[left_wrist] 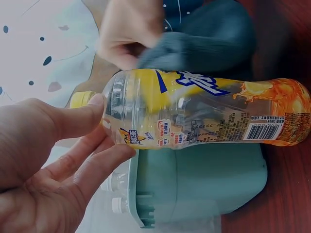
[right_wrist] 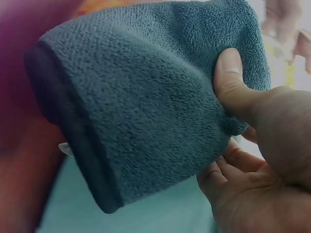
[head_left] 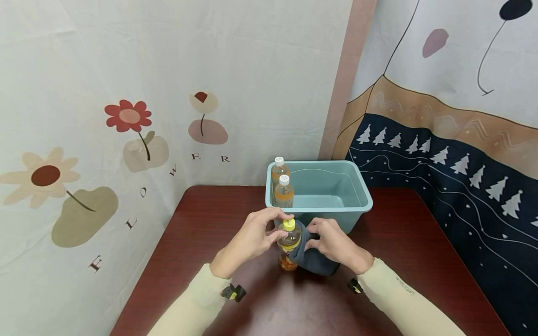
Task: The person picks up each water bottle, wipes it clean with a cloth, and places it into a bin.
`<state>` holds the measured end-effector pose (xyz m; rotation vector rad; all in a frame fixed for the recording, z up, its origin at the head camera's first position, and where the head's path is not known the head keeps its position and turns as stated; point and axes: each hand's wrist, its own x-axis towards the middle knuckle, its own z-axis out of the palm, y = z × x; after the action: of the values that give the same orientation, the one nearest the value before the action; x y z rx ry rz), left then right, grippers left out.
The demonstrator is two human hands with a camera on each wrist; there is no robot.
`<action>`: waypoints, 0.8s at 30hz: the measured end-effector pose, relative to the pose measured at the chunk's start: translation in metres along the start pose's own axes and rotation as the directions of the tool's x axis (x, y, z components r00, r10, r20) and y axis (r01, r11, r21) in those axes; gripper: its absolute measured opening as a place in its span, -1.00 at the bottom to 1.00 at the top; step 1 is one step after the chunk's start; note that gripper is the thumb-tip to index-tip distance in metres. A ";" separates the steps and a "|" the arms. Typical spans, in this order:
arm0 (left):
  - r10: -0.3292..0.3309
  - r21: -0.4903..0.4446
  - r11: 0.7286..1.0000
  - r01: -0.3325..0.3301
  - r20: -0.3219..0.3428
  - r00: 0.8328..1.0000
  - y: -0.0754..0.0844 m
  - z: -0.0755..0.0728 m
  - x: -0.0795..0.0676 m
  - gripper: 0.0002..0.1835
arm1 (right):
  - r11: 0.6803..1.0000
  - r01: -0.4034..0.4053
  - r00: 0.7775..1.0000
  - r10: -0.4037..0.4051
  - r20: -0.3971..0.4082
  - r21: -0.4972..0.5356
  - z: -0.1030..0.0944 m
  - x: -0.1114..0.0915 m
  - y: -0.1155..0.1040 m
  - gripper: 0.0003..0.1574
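Note:
A clear plastic bottle (head_left: 288, 254) with a yellow cap and a yellow printed label stands on the table in front of the bin. Its neck is pinched between the thumb and fingers of my left hand (head_left: 253, 235), as the left wrist view also shows on the bottle (left_wrist: 204, 109). My right hand (head_left: 334, 240) grips a folded dark grey-blue cloth (head_left: 317, 261) against the bottle's right side. In the right wrist view the thumb presses on the terry cloth (right_wrist: 146, 97), which has a dark edge band; the fingers are partly behind it.
Behind the hands stands a light teal plastic bin (head_left: 353, 219). Two bottles with white caps, a rear one (head_left: 279, 170) and a front one (head_left: 284, 193), stand at its left end. The dark red wooden table (head_left: 201, 224) meets a printed fabric backdrop (head_left: 260, 93).

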<state>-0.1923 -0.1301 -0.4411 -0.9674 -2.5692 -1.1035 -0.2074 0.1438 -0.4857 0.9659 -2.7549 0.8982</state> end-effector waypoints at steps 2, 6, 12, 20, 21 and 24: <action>0.005 0.007 1.000 -0.005 0.001 1.000 0.000 0.000 0.000 -0.63 | 1.000 0.009 0.999 -0.009 0.035 0.000 0.010 0.000 0.006 -0.81; 0.009 0.016 1.000 -0.009 0.004 1.000 0.001 0.000 -0.001 -0.63 | 1.000 0.017 0.994 -0.020 0.111 0.026 0.031 -0.001 0.017 -0.83; 0.020 0.024 1.000 -0.020 0.004 1.000 0.002 0.001 -0.001 -0.61 | 0.998 0.000 0.984 -0.011 0.179 0.062 0.048 -0.001 0.031 -0.82; 0.021 0.012 1.000 -0.021 -0.004 1.000 0.002 0.002 -0.002 -0.60 | 0.997 -0.022 0.994 0.015 0.105 0.068 0.043 -0.004 0.031 -0.84; 0.019 0.011 1.000 -0.019 -0.006 1.000 0.002 0.002 -0.002 -0.59 | 0.997 -0.021 0.996 0.014 0.089 0.069 0.040 -0.004 0.029 -0.85; 0.012 0.010 1.000 -0.012 -0.017 1.000 0.000 0.003 -0.003 -0.59 | 0.998 -0.016 0.999 0.013 0.045 0.060 0.028 -0.003 0.022 -0.83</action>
<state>-0.1897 -0.1292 -0.4440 -0.9654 -2.5497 -1.0909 -0.2147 0.1440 -0.5205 0.9890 -2.7903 0.9797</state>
